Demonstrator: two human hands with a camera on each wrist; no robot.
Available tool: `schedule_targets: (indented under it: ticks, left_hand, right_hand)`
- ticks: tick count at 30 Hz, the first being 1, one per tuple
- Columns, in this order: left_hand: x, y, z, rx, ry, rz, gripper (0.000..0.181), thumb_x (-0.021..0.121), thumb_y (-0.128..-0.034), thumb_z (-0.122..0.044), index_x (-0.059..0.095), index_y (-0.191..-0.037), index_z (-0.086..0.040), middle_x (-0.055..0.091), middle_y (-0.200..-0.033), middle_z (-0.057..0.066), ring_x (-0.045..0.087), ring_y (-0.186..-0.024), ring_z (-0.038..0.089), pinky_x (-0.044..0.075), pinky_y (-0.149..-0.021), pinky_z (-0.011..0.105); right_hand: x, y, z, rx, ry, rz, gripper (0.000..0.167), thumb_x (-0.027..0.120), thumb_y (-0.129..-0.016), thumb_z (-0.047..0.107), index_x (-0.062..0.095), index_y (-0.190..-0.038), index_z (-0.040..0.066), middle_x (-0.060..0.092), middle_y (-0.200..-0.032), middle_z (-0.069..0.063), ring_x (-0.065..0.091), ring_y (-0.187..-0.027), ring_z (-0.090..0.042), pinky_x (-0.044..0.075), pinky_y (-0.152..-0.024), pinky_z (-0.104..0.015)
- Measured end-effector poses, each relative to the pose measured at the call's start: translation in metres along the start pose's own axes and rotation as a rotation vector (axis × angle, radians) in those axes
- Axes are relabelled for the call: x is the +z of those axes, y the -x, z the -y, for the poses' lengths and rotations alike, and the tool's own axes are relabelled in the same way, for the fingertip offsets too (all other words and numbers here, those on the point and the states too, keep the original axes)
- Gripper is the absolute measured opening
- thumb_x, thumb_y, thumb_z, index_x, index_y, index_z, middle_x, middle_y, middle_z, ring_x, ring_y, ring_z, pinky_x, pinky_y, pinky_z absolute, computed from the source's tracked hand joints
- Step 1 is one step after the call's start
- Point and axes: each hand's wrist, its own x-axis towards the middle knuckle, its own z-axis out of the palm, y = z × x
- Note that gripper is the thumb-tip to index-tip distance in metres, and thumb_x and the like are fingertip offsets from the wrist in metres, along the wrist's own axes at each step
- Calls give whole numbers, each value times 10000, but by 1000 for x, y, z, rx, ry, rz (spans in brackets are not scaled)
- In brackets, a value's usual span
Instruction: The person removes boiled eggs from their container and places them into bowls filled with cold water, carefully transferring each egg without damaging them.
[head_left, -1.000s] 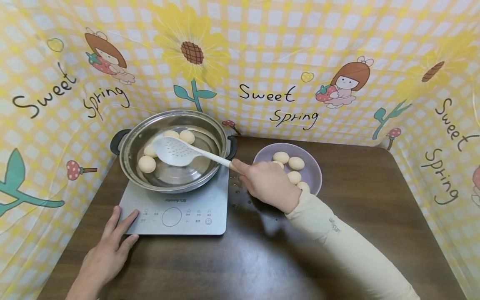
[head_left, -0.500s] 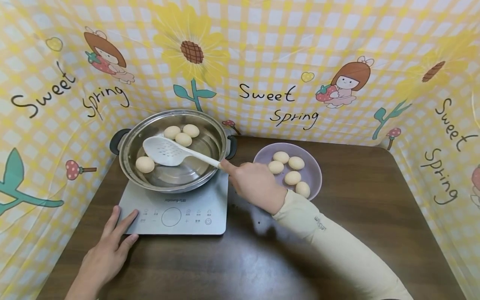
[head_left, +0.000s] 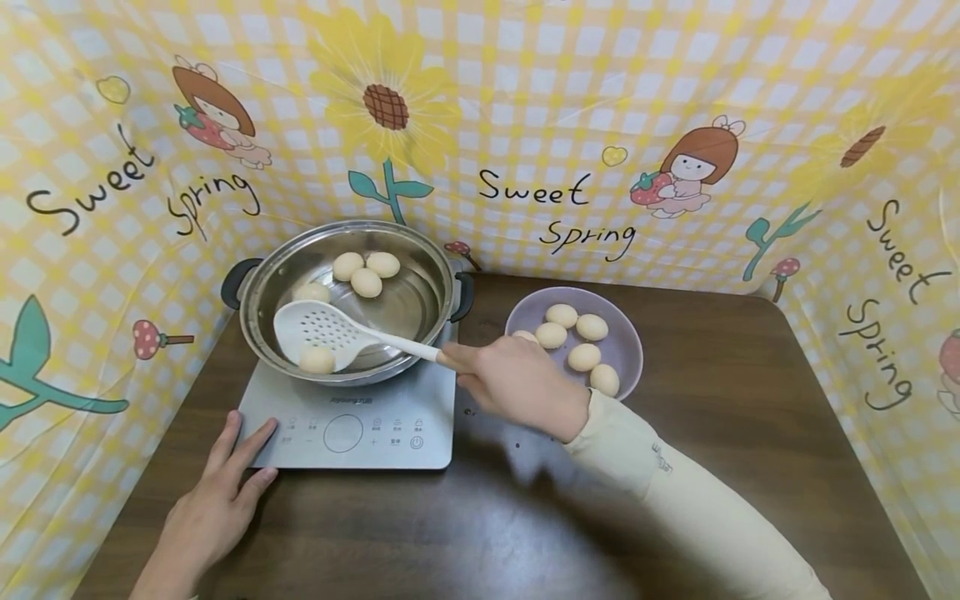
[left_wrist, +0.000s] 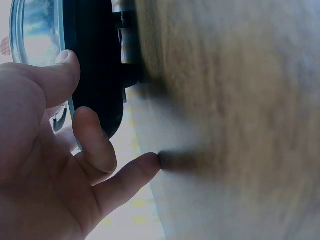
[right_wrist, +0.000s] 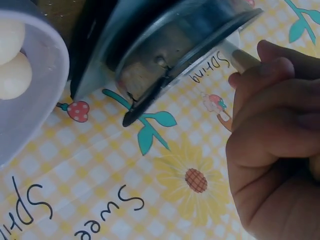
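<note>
- Wood, brown and a bit shiny, makes the surface (head_left: 720,408) under the fingers.
- Cloth walls (head_left: 525,92) stand behind and on both sides, past the fingers, with yellow checks, big flowers and "Sweet Spring" on them.
- The right hand (head_left: 521,387) has its fingers curled tight round the handle of a white spoon (head_left: 358,333) full of holes.
- The spoon lies mostly sideways, long and thin. Its round end points left from those fingers and a little away from the person.
- That round end is inside the steel pot (head_left: 427,271), left of the right fingers. One egg (head_left: 317,361) is at its near edge; I can't tell if the spoon holds it. Four more eggs (head_left: 366,282) sit farther back.
- The left hand (head_left: 210,512) has its fingers spread apart, touching the near left corner of the cooktop (head_left: 420,408) under the pot.
- A purple bowl (head_left: 628,350) of eggs is right of the right fingers, just past them.
</note>
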Motion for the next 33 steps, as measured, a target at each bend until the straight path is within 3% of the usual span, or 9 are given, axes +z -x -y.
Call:
schedule_targets:
  ticks: [5, 10, 15, 24, 30, 33]
  left_hand:
    - [1, 0, -1, 1, -5, -15, 621, 437, -1087, -413, 199, -1634, -241, -118, -1670, 150, 492, -1115, 678, 437, -662, 663]
    - [1, 0, 0, -4, -7, -13, 619, 434, -1089, -410, 195, -1635, -245, -125, -1670, 143, 472, -1135, 683, 430, -677, 679]
    - [1, -1, 0, -11, -4, 0, 622, 427, -1090, -411, 184, -1637, -240, -144, -1666, 140, 471, -1134, 685, 429, -687, 684]
    - [2, 1, 0, -4, -4, -20, 625, 427, -1087, -424, 177, -1638, -263, -139, -1669, 133, 461, -1145, 684, 442, -658, 646]
    - [2, 0, 0, 2, 0, -21, 624, 441, -1088, -402, 184, -1637, -254, -136, -1667, 142, 470, -1139, 681, 457, -613, 581]
    - [2, 0, 0, 3, 2, -22, 622, 444, -1088, -397, 188, -1636, -252, -130, -1668, 144, 472, -1140, 679, 457, -611, 574]
  right_hand:
    - [-8, 4, 2, -25, -60, 13, 172, 699, -933, 112, 697, -1099, 156, 552, -635, 103, 480, -481, -58, 419, -460, -295]
    - [-15, 7, 5, -8, -102, 49, 183, 694, -940, 106, 692, -1117, 152, 606, -704, 95, 467, -477, -50, 380, -447, -233]
    - [-18, 10, 6, -8, -67, 43, 305, 713, -934, 122, 700, -1237, 146, 717, -837, 68, 482, -487, -39, 377, -442, -220]
    - [-18, 12, 4, -43, -54, 23, 277, 733, -912, 113, 692, -1185, 135, 705, -815, 65, 497, -483, -47, 394, -438, -219]
    - [-24, 9, -3, -5, -148, 101, 296, 721, -927, 111, 710, -1219, 159, 683, -832, 78, 548, -557, -63, 459, -522, -243]
    - [-29, 7, -6, 24, -206, 150, 176, 696, -947, 110, 710, -1113, 167, 636, -783, 88, 527, -558, -66, 450, -528, -245]
